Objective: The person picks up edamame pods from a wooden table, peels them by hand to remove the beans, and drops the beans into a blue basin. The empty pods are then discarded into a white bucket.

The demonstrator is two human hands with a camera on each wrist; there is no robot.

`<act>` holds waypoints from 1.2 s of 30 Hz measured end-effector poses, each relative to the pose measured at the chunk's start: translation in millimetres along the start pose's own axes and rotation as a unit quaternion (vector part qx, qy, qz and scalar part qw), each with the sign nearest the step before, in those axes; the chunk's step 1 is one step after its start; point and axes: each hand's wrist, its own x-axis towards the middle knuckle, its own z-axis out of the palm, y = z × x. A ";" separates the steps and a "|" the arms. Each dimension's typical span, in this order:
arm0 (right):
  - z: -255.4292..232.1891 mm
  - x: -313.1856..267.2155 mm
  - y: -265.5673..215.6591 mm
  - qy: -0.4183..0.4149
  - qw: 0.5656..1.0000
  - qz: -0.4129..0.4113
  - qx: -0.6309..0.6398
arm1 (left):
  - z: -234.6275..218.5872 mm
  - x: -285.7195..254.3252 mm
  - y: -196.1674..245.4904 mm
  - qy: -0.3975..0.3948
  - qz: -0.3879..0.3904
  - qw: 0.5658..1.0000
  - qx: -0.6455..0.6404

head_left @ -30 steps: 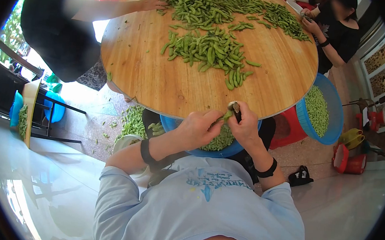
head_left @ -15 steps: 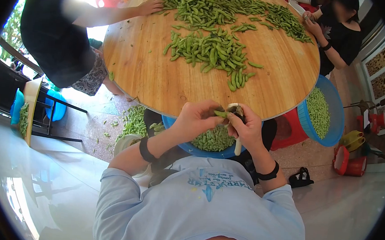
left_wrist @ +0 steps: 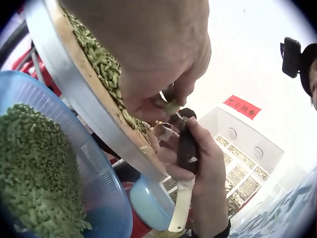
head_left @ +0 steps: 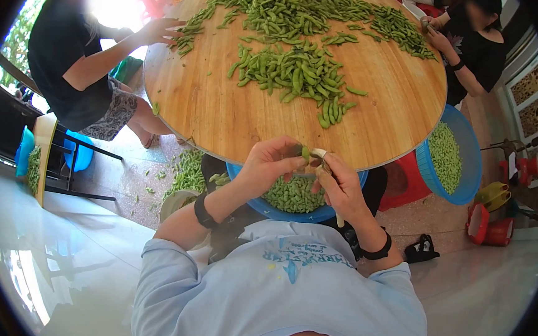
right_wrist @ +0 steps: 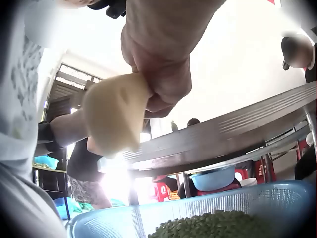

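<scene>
The left hand pinches a green pod between thumb and fingertips, above the near edge of the round wooden table. Close on its right, the right hand grips a tool with a pale handle; a dark piece lies along its fingers in the left wrist view. Pod and tool meet or nearly meet. Under both hands sits a blue basket of shelled beans. In the right wrist view the handle looms large, and that hand's fingertips are hidden.
Piles of pods lie on the table. A person at the left reaches onto it; another sits at the right. A second blue basket of beans stands right, beside a red stool. Pods are scattered on the floor.
The left hand has shifted slightly, still pinching a pod beside the tool. The tool has turned in the right hand. The person at the left has leaned back, with pods now near that person's hand.
</scene>
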 end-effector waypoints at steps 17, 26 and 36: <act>4.6 -3.8 11.2 -0.057 0.945 0.083 0.312 | 10.2 0.6 -11.8 0.021 -0.049 0.995 -0.087; 6.4 0.2 26.1 -0.013 0.988 -0.013 0.150 | 9.8 -0.5 -11.1 0.018 -0.088 0.986 -0.144; -0.7 2.0 17.0 -0.053 0.963 0.036 0.263 | 7.2 2.6 -14.3 0.015 -0.143 0.973 -0.183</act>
